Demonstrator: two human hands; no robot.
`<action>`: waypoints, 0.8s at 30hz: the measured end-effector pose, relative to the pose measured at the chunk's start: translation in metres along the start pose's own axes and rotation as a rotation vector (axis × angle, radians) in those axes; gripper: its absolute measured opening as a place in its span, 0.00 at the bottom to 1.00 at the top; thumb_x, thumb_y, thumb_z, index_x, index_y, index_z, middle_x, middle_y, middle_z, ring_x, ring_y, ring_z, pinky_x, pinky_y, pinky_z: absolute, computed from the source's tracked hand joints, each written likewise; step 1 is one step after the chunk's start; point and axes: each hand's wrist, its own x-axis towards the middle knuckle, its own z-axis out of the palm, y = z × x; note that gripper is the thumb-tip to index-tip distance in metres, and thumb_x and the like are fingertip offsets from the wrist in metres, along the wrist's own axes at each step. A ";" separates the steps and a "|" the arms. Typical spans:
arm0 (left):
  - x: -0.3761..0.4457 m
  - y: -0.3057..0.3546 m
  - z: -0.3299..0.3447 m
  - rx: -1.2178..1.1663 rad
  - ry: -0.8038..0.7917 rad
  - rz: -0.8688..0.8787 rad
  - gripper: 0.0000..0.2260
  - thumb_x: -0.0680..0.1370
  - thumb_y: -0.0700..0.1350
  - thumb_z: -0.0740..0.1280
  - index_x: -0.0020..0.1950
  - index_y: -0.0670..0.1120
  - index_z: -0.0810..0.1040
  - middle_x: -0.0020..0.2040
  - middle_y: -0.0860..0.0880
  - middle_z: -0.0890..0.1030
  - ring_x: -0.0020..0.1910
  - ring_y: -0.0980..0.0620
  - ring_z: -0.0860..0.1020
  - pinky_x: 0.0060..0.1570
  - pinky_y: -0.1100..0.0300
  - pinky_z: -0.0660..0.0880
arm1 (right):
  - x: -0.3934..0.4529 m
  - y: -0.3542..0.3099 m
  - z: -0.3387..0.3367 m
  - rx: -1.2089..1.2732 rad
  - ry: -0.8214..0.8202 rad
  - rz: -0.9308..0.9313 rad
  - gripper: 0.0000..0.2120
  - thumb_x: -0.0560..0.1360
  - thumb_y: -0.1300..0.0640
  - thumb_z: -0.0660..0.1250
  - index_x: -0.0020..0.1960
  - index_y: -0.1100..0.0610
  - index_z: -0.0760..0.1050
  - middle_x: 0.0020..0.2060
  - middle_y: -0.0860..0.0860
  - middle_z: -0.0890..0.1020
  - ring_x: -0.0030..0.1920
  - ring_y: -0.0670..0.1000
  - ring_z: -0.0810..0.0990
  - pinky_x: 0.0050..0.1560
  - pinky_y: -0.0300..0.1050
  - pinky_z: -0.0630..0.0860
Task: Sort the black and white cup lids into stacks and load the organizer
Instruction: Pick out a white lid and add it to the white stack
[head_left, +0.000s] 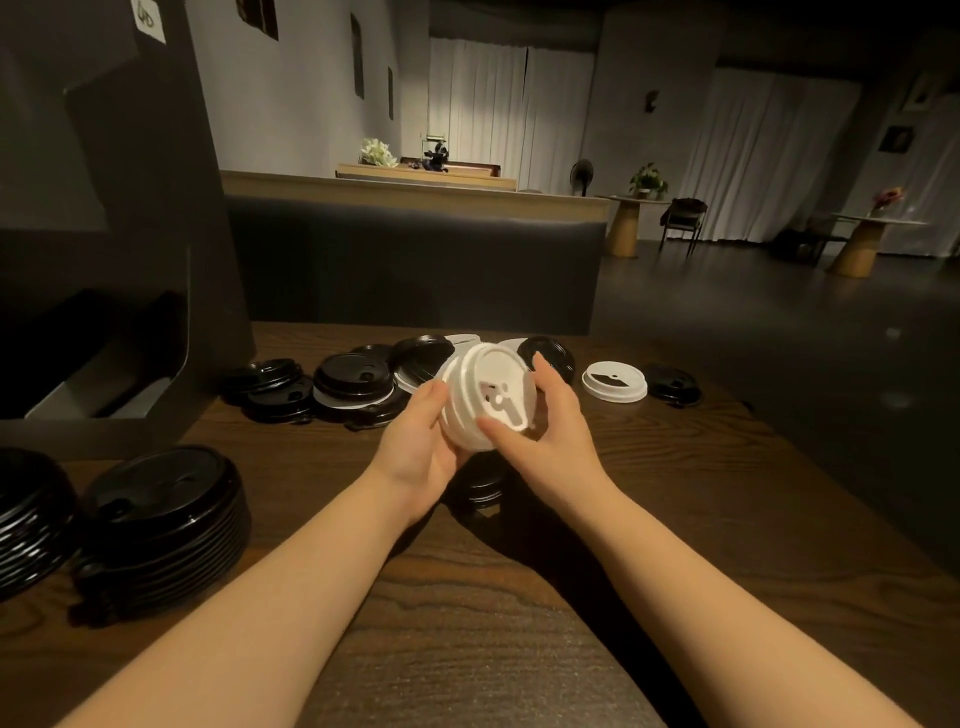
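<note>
Both hands at frame center grip a short stack of white lids (485, 397), tilted, top facing the camera. Left hand (423, 447) cups its lower left edge, fingers curled; right hand (553, 431) pinches the right rim, thumb on top. Black lid (480, 488) on the worktop (675, 519) just below. Mixed loose lids (358, 384) behind; single white lid (614, 382) to the right. Black lid stack (166, 525) lower left. Organizer (119, 218) upper left.

Two bare forearms, no sleeves in my view.
I see the left hand (415, 447) and right hand (550, 431) uncovered: no gloves, rings, watch or bands on either wrist.
</note>
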 end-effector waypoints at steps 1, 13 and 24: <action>-0.001 0.000 0.001 0.025 -0.003 0.015 0.16 0.84 0.49 0.53 0.67 0.46 0.72 0.60 0.43 0.80 0.59 0.46 0.79 0.58 0.51 0.75 | 0.002 0.001 -0.002 0.078 0.023 0.067 0.43 0.70 0.49 0.73 0.77 0.49 0.52 0.71 0.47 0.63 0.68 0.45 0.65 0.58 0.33 0.66; -0.010 -0.002 0.001 0.605 -0.180 0.223 0.08 0.82 0.47 0.56 0.55 0.57 0.72 0.56 0.50 0.77 0.58 0.49 0.76 0.64 0.48 0.72 | 0.005 -0.014 -0.014 0.457 -0.222 0.409 0.23 0.76 0.41 0.61 0.65 0.53 0.68 0.51 0.57 0.80 0.41 0.56 0.84 0.40 0.46 0.81; -0.015 -0.007 0.007 0.655 -0.293 0.238 0.09 0.81 0.56 0.53 0.57 0.58 0.70 0.56 0.52 0.75 0.59 0.51 0.74 0.63 0.55 0.71 | 0.006 -0.017 -0.017 0.519 -0.247 0.589 0.31 0.73 0.31 0.56 0.64 0.54 0.66 0.49 0.63 0.80 0.34 0.54 0.83 0.34 0.43 0.81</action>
